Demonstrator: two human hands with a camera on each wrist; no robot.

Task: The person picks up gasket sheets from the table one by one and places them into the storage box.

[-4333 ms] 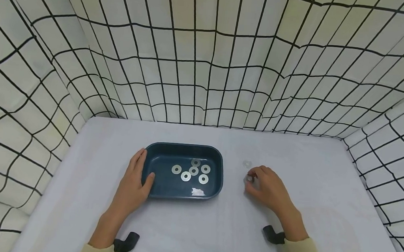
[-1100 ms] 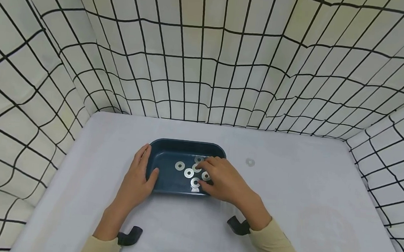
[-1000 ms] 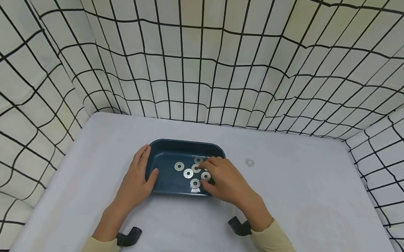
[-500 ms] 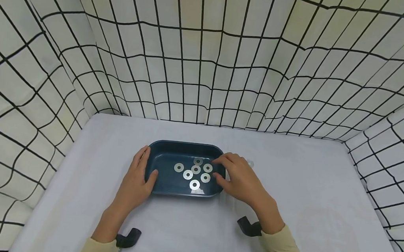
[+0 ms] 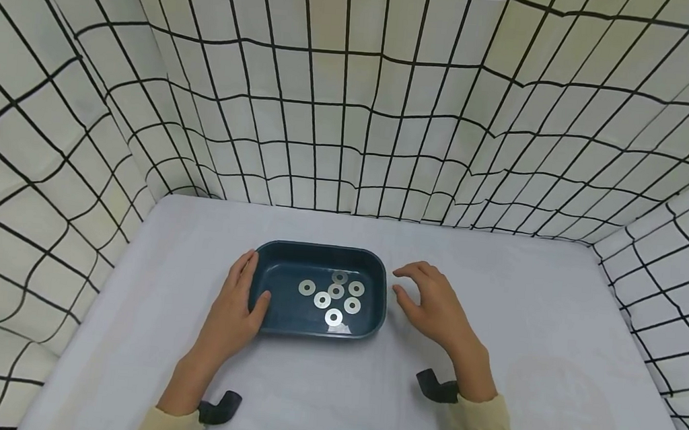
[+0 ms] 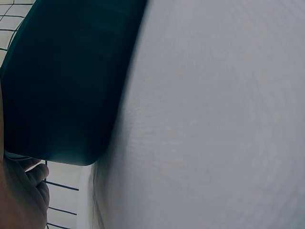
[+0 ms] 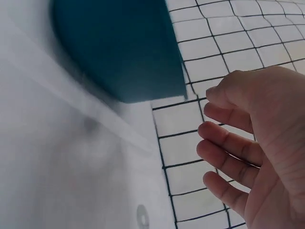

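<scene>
Now, from the head view, the right hand (image 5: 434, 310) has left the tray (image 5: 320, 256) and hovers just beside its right wall, fingers loose and spread, holding nothing; six washers (image 5: 334, 299) lie inside. The left hand (image 5: 233, 314) still grips the tray's left end, thumb over the rim. Bare tablecloth (image 5: 555, 312) lies open to the right.

Left wrist: tray wall (image 6: 62, 81) close up, fingers (image 6: 28, 191) against it.

Right wrist: relaxed fingers (image 7: 228, 148) clear of the tray (image 7: 114, 47); one washer (image 7: 142, 215) lies on the cloth below.
</scene>
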